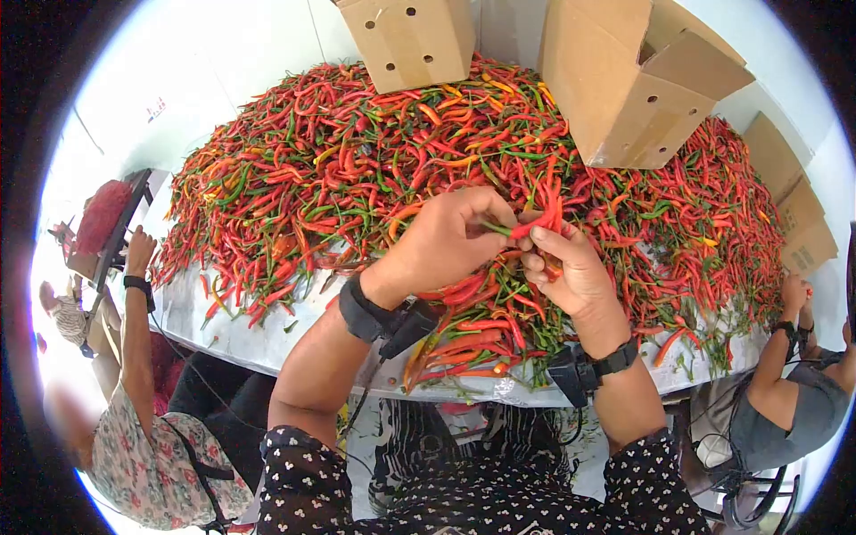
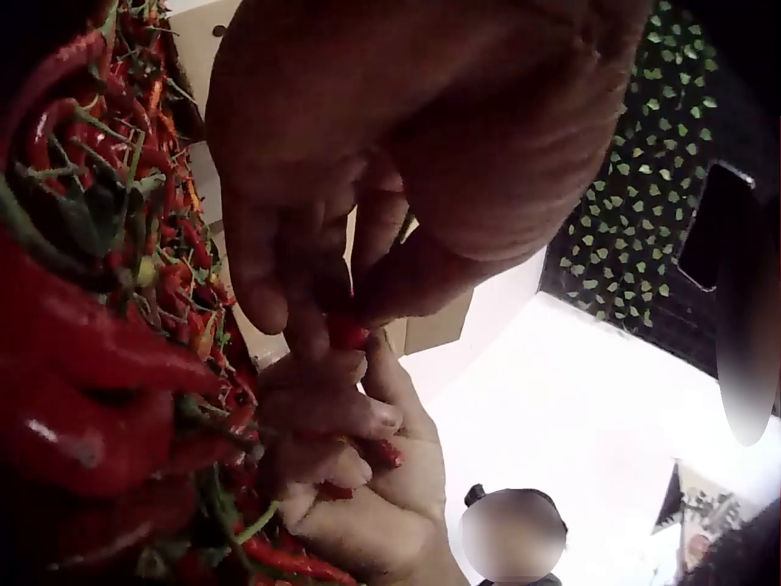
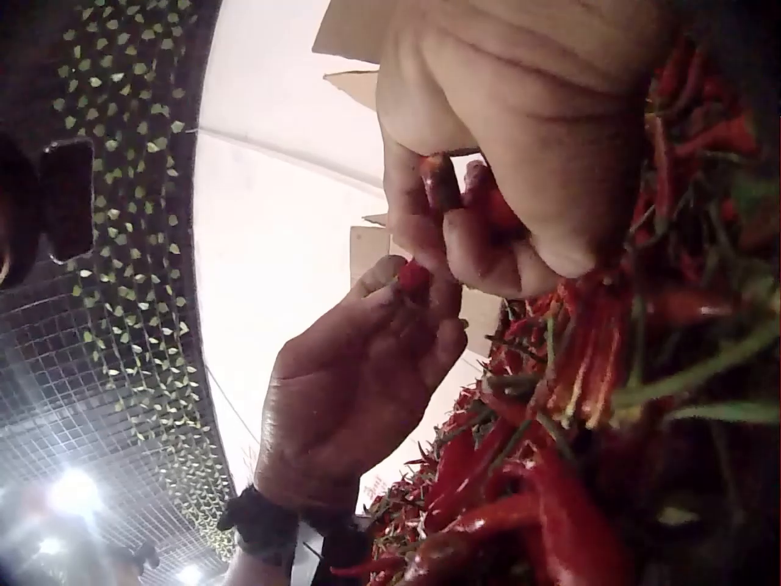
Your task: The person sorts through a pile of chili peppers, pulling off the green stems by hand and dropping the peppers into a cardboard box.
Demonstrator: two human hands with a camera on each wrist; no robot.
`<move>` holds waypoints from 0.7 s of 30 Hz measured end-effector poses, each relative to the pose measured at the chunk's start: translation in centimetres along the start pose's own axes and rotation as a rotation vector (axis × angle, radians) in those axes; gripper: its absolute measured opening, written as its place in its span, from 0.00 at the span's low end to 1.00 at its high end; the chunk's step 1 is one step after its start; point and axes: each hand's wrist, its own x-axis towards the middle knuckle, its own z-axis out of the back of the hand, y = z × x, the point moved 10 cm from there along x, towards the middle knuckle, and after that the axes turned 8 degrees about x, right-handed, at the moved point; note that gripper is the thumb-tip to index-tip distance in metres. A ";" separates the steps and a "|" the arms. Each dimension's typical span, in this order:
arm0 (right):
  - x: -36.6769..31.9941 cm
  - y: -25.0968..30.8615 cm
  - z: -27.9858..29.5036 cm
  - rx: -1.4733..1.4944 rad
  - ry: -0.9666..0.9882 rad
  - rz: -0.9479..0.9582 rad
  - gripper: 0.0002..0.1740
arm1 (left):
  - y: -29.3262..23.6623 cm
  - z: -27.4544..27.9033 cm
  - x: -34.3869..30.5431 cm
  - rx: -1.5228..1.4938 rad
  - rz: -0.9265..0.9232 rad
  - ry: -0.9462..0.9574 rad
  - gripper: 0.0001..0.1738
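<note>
My left hand pinches the green stem end of a red chili pepper between thumb and fingertips, over the front of the pile. Close against it, my right hand grips several red chilies, their tips pointing up past the thumb. In the left wrist view, a bit of red chili shows where the two hands meet. The right wrist view shows red chilies inside the curled right fingers. Below the hands lies a loose bunch of red chilies at the table's front.
A large heap of red, orange and green chilies covers much of the white table. Cardboard boxes stand on the heap at the back. One person sits at the left, another at the right.
</note>
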 end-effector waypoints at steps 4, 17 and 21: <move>-0.1 0.9 0.7 -0.145 -0.087 0.095 0.09 | 0.4 -0.3 0.0 0.119 -0.021 0.022 0.10; -1.0 2.9 -1.0 -0.580 -0.116 0.333 0.08 | 0.4 0.4 -0.2 0.482 0.052 0.030 0.06; -1.0 2.8 -1.5 -0.479 -0.043 0.313 0.08 | -0.2 0.3 -0.1 0.378 -0.002 0.021 0.05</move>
